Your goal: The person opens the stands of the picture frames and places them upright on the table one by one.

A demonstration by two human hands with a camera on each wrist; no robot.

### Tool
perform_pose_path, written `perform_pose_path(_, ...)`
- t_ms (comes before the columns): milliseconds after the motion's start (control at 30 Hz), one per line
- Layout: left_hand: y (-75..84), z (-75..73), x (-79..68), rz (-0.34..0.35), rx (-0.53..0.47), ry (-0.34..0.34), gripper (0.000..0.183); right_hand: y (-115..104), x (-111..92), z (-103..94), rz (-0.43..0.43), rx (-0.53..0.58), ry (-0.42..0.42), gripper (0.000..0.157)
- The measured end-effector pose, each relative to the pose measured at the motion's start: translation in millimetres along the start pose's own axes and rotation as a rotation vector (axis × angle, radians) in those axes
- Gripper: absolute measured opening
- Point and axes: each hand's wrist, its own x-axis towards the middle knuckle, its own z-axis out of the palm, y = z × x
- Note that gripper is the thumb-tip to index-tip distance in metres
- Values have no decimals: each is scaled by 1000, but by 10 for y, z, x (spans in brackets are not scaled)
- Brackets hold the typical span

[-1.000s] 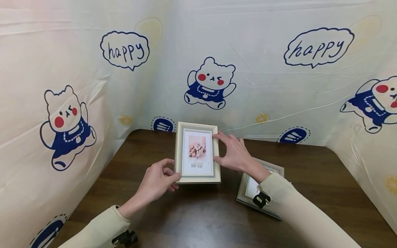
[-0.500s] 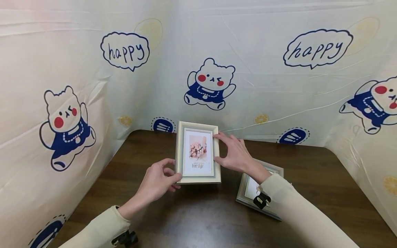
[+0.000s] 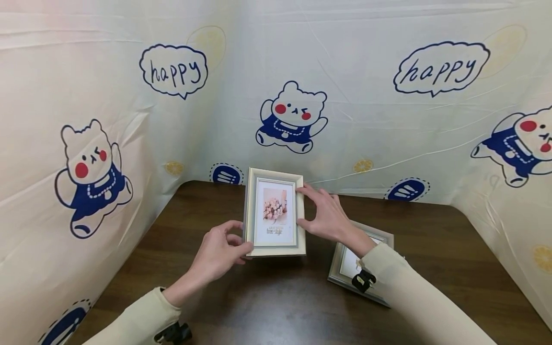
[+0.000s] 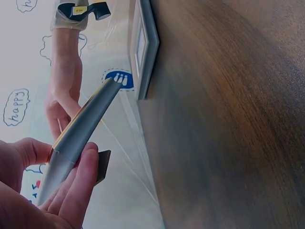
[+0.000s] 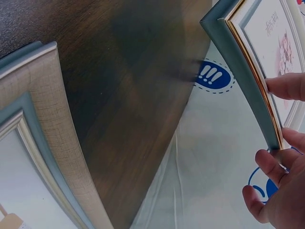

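Observation:
Both hands hold a cream picture frame [image 3: 275, 251] with a flower picture and the words "free style" on its insert. In the head view my left hand [image 3: 217, 250] pinches its lower left corner, thumb on the front. The left wrist view shows those fingers [image 4: 82, 183] behind the frame [image 4: 86, 126], next to a dark flat piece [image 4: 103, 166] at its back. My right hand [image 3: 326, 213] grips the right edge, as the right wrist view also shows at the frame's side [image 5: 245, 86]. The frame is raised off the table and tilted toward the head camera.
A second, similar picture frame [image 3: 338, 278] lies face up on the brown wooden table [image 3: 276, 306], partly under the right forearm. Patterned white cloth [image 3: 366, 120] hangs around the table's back and sides. Small black devices [image 3: 363, 279] sit on the wrists.
The held frame has turned very slightly, showing a little more of its left side. Both hands keep their grip in almost the same place.

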Motion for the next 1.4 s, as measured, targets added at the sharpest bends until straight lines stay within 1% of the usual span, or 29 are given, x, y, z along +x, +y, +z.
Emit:
perform_pose_path(467, 12, -4, -33, 16, -70, -5, 40, -17, -6, 20, -34, 7, 20, 77)
perform_pose_path(700, 9, 11, -32, 9, -112, 9, 43, -2, -6, 29, -42, 27, 36, 76)
perform_pose_path(833, 13, 15, -42, 8, -112, 15, 43, 10, -2, 37, -39, 38, 34, 77)
perform_pose_path(1200, 41, 28, -63, 3, -160, 11, 42, 27, -4, 47, -40, 39, 29, 77)
perform_pose_path(1400, 40, 40, -62, 2, -170, 5, 43, 30, -13, 58, -31, 71, 12, 77)
